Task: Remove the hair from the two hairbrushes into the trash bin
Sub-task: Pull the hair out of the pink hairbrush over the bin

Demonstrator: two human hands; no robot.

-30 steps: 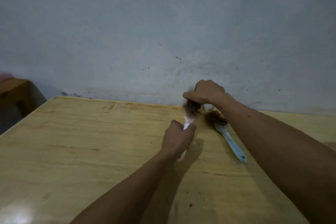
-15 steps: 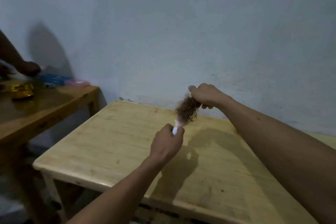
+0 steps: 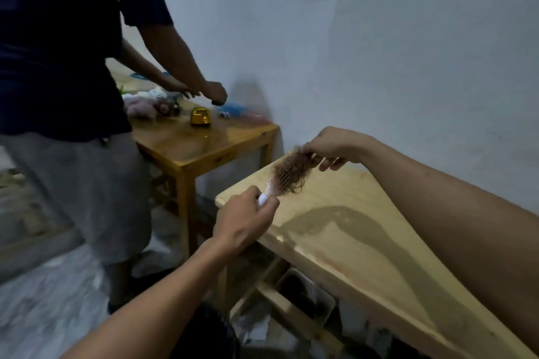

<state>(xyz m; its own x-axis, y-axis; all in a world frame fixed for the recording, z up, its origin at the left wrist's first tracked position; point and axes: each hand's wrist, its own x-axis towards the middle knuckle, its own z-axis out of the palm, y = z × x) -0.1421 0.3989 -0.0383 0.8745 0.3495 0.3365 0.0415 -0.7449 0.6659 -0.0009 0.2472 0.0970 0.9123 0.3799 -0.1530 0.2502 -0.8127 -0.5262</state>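
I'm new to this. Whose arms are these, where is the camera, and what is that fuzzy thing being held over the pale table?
There is no machine here: the arms belong to a person wearing a camera on the head, so you look forward and down as they do. The left hand grips the white handle of a hairbrush. The right hand pinches the brown hair tangled in its bristles, pulling it off. Both are held above the corner of a light wooden table. Under that table a bin partly shows. On the left, another person stands at a darker table with small toys on it.
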